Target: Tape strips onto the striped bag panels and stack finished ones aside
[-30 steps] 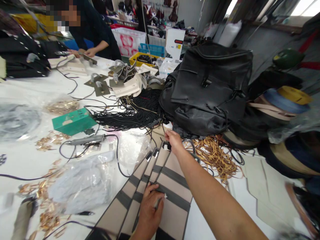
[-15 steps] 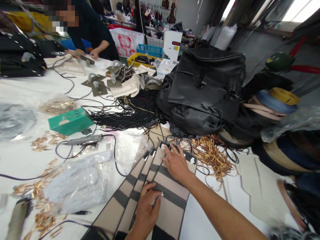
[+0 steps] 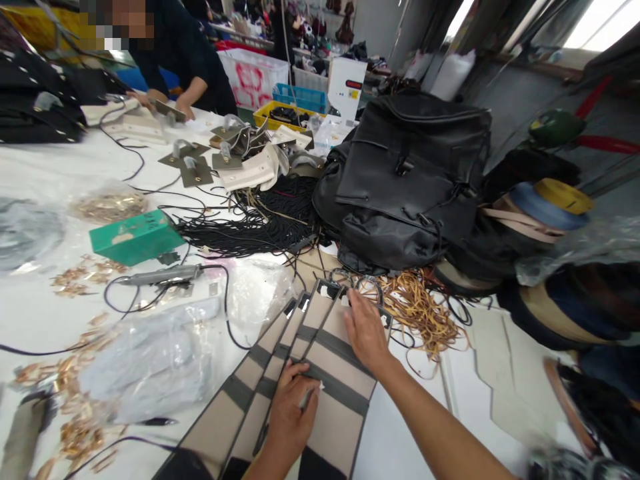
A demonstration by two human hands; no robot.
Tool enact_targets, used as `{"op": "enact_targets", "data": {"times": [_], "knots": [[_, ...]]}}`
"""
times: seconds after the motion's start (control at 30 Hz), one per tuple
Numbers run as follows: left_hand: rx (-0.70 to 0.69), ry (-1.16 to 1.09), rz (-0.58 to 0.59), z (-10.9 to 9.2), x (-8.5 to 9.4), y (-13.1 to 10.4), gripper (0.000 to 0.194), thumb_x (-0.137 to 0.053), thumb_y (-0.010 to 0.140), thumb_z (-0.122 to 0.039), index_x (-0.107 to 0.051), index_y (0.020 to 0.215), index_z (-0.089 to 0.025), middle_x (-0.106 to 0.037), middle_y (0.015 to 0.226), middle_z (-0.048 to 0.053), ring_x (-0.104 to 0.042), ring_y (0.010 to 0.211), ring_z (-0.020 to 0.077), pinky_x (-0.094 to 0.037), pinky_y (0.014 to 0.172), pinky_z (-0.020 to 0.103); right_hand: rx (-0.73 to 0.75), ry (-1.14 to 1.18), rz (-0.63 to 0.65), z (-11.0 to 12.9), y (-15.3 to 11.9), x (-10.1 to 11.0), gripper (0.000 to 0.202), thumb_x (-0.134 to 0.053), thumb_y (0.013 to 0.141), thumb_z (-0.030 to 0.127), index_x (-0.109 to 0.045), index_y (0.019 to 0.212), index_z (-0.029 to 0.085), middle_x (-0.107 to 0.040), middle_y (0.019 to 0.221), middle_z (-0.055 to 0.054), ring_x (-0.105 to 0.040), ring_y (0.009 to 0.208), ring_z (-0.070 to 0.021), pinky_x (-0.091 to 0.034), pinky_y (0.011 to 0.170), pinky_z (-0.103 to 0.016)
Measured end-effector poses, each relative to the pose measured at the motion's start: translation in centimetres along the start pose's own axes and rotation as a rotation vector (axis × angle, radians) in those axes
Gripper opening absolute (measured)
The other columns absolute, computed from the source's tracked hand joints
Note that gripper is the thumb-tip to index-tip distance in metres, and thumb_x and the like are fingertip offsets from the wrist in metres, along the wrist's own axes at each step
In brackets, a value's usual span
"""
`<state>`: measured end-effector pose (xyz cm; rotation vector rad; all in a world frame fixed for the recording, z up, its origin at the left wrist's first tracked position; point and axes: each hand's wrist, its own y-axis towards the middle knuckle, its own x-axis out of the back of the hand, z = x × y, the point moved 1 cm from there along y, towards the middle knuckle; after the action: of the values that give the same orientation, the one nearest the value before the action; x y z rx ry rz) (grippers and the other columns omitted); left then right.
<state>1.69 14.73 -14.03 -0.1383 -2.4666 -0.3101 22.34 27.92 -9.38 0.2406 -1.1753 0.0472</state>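
Observation:
Several long beige panels (image 3: 334, 427) with dark grey bands lie fanned out on the white table (image 3: 45, 313) in front of me. My right hand (image 3: 364, 330) rests flat, fingers spread, on the far part of the top panel. My left hand (image 3: 291, 410) presses on the panels nearer to me and holds a thin silver pen between its fingers, at a grey band.
A black leather backpack (image 3: 415, 177) stands just beyond the panels, with tan cords (image 3: 425, 310) and black cords (image 3: 260, 223) around it. At left are a green box (image 3: 133, 237), a plastic bag (image 3: 150, 360), brass fittings and a corded tool (image 3: 160, 275). A person works at the far left.
My right hand has drawn back from the panels' far end and now lies flat on the top panel. My left hand stays put with the pen.

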Motion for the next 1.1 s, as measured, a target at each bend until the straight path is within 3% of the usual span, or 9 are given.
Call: {"op": "enact_targets", "data": {"times": [0.17,0.3,0.5,0.63,0.83,1.1], "knots": [[-0.010,0.031,0.001,-0.1,0.1,0.1,0.013,-0.058,0.091,-0.021,-0.068,0.094,-0.028,-0.075,0.089,0.001,-0.061,0.115,0.0279,-0.042,0.111,0.061,0.086,-0.089,0.099,1.2,-3.6,-2.2,0.065,-0.047,0.101,0.039,-0.029,0.157,0.010,-0.032,0.162,-0.017,-0.023,0.153,-0.0302,-0.024,0.122,-0.054],[-0.013,0.053,0.003,0.1,0.1,0.2,0.013,-0.060,0.090,-0.022,-0.069,0.097,-0.028,-0.075,0.090,0.002,-0.062,0.115,0.0274,-0.044,0.110,0.057,0.109,-0.102,0.105,1.8,-5.3,-2.2,0.074,-0.049,0.099,0.047,-0.025,0.159,0.012,-0.019,0.166,-0.016,-0.013,0.155,-0.0308,-0.020,0.124,-0.055],[-0.009,0.054,-0.010,0.3,0.0,0.3,0.012,-0.060,0.090,-0.026,-0.071,0.094,-0.028,-0.075,0.089,0.002,-0.063,0.113,0.0279,-0.043,0.111,0.057,0.062,-0.081,0.102,1.8,-2.3,-1.6,0.075,-0.044,0.099,0.055,-0.027,0.157,0.010,-0.023,0.165,-0.016,-0.013,0.155,-0.0294,-0.017,0.125,-0.054],[-0.009,0.075,0.006,0.4,-0.1,0.4,0.011,-0.060,0.090,-0.027,-0.071,0.094,-0.029,-0.075,0.091,0.002,-0.063,0.114,0.0281,-0.040,0.113,0.058,0.064,-0.082,0.138,0.5,-1.5,-1.5,0.077,-0.041,0.099,0.058,-0.027,0.158,0.010,-0.026,0.164,-0.016,-0.016,0.154,-0.0301,-0.014,0.125,-0.054],[-0.039,0.070,0.007,0.6,-0.5,0.3,0.011,-0.060,0.091,-0.028,-0.071,0.095,-0.028,-0.075,0.088,0.001,-0.062,0.112,0.0273,-0.033,0.117,0.059,-0.041,-0.133,0.083,-2.1,-4.9,-1.2,0.080,-0.044,0.098,0.058,-0.028,0.156,0.006,-0.019,0.165,-0.020,-0.012,0.155,-0.0325,-0.015,0.124,-0.056],[-0.079,0.103,0.037,1.0,-0.4,0.3,0.011,-0.061,0.091,-0.029,-0.071,0.097,-0.027,-0.075,0.090,0.003,-0.062,0.113,0.0273,-0.029,0.119,0.058,-0.035,-0.036,0.039,0.9,-11.0,-2.7,0.085,-0.055,0.094,0.050,-0.018,0.160,0.012,-0.014,0.167,-0.018,-0.009,0.155,-0.0334,-0.026,0.122,-0.057]]}}
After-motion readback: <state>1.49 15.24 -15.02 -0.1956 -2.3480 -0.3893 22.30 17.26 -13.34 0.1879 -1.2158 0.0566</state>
